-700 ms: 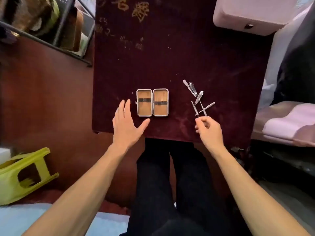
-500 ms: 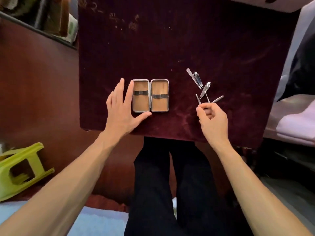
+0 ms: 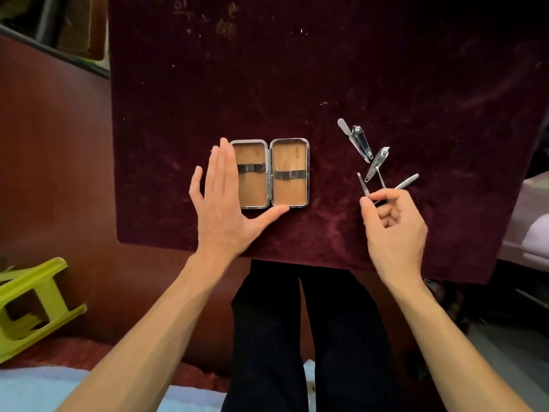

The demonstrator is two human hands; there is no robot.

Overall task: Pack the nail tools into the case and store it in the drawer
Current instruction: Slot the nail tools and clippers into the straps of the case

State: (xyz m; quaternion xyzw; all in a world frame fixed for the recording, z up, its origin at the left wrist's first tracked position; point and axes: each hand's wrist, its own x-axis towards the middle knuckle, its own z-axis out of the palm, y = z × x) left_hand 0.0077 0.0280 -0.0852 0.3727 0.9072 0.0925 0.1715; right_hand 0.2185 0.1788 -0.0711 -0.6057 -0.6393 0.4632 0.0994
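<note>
Open case (image 3: 269, 173) on bench (image 3: 356, 69), steadied by spread left hand (image 3: 225, 203). Right of case, right hand (image 3: 392, 224) pinching thin tool (image 3: 407, 182); clippers (image 3: 361, 141) beyond. Light, stiff, slippery steel; best gripped mid-shaft.

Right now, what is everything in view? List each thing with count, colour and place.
case: 1, metal rim, tan lining, open flat, both halves empty, on the cloth's near middle
nail clippers: 2, silver, right of the case
slim tools: 3, silver, near the clippers, at the right hand's fingertips
cloth: 1, dark red, over the table
stool: 1, lime green, tipped on the floor, left
left hand: flat against the case's left edge
right hand: pinching at the slim tools
</note>
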